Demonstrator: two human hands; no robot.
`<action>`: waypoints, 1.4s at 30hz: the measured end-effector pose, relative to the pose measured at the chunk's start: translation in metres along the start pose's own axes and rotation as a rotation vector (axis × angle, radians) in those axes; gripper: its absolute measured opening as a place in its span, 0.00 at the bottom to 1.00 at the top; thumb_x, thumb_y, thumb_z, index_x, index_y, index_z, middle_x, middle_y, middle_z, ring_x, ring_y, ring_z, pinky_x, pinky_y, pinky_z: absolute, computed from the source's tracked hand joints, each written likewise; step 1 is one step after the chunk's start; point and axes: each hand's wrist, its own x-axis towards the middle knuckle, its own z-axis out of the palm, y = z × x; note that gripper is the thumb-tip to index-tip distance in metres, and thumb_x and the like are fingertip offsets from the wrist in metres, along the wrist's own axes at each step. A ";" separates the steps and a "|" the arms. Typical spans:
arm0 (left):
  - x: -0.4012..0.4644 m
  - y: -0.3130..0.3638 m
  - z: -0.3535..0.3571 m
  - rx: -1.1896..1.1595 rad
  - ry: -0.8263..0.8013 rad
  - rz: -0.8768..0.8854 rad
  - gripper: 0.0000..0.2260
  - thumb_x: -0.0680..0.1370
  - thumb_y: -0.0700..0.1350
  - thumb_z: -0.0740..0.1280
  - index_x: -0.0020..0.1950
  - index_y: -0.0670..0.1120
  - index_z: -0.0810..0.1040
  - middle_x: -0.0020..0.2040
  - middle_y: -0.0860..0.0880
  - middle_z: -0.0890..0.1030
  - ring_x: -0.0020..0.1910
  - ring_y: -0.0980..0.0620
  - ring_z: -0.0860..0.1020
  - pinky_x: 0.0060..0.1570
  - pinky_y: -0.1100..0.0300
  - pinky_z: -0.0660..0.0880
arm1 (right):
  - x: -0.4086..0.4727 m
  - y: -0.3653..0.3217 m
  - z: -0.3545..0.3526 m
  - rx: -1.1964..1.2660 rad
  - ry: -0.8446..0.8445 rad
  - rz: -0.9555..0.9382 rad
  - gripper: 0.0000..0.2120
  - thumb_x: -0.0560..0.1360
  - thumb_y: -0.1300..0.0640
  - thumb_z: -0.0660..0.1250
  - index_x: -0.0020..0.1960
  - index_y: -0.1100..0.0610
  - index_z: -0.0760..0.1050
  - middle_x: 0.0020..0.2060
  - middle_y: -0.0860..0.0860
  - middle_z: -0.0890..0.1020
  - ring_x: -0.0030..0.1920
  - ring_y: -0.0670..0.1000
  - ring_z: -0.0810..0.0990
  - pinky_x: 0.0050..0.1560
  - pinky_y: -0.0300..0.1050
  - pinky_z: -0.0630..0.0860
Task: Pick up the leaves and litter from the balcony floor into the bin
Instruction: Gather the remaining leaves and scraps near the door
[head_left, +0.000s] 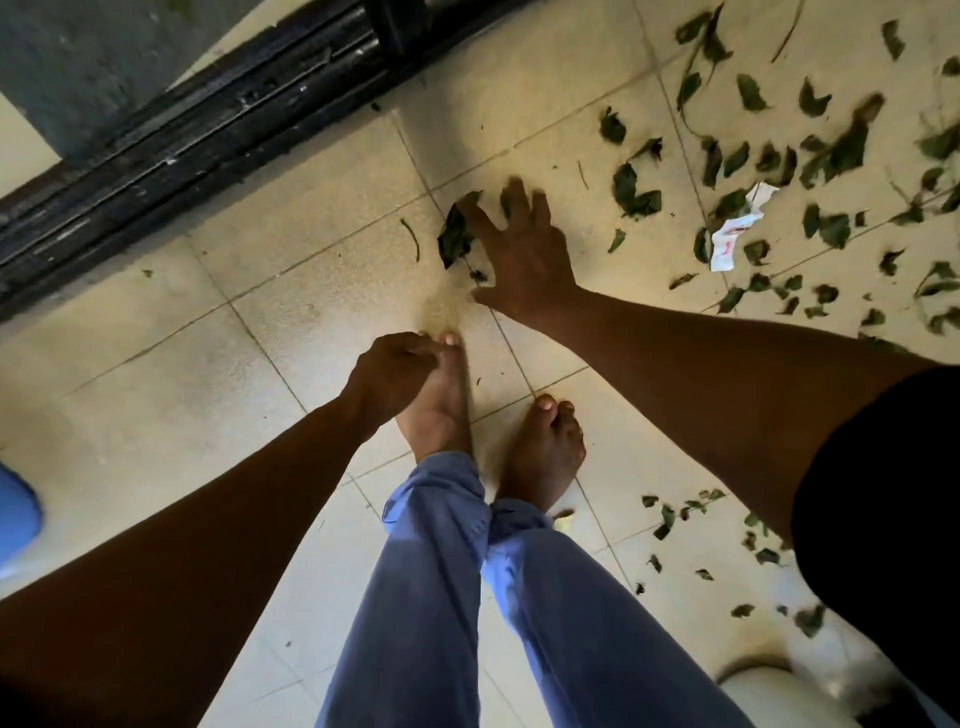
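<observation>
Dark green leaves lie scattered over the beige floor tiles (291, 332), thickest at the upper right (831, 150). A crumpled leaf clump (456, 235) lies near the middle. My right hand (522, 254) reaches down to it with fingers spread, and the fingertips touch the clump and a second leaf (506, 200) beside it. A torn white paper wrapper (737, 228) lies among the leaves to the right. My left hand (395, 371) hangs over my left foot, its fingers loosely curled, with nothing visible in it.
My bare feet (540, 447) and blue trouser legs stand mid-frame. A black sliding-door track (182, 145) runs along the upper left. More small leaves (675, 512) lie at the lower right. A blue object (15, 512) shows at the left edge, a white rounded one (753, 680) at the bottom right.
</observation>
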 end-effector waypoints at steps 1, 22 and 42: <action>0.005 -0.005 -0.002 -0.019 -0.005 -0.013 0.08 0.80 0.46 0.66 0.44 0.55 0.83 0.51 0.50 0.84 0.50 0.49 0.81 0.55 0.52 0.77 | 0.007 -0.004 0.007 -0.043 -0.002 -0.008 0.53 0.68 0.37 0.76 0.81 0.42 0.46 0.80 0.65 0.47 0.78 0.73 0.50 0.67 0.72 0.68; 0.025 -0.019 0.002 -0.151 -0.087 -0.158 0.07 0.77 0.47 0.66 0.47 0.48 0.84 0.43 0.47 0.85 0.38 0.51 0.79 0.42 0.57 0.75 | 0.011 0.005 0.006 -0.206 -0.021 -0.304 0.10 0.72 0.73 0.66 0.52 0.66 0.78 0.59 0.63 0.75 0.61 0.64 0.74 0.39 0.50 0.67; 0.008 0.059 0.017 -1.361 -0.261 -0.340 0.29 0.80 0.63 0.60 0.61 0.37 0.79 0.44 0.41 0.84 0.38 0.43 0.85 0.42 0.54 0.82 | -0.084 -0.044 -0.015 1.278 0.116 0.291 0.11 0.69 0.67 0.74 0.40 0.51 0.85 0.35 0.44 0.85 0.40 0.44 0.85 0.48 0.43 0.82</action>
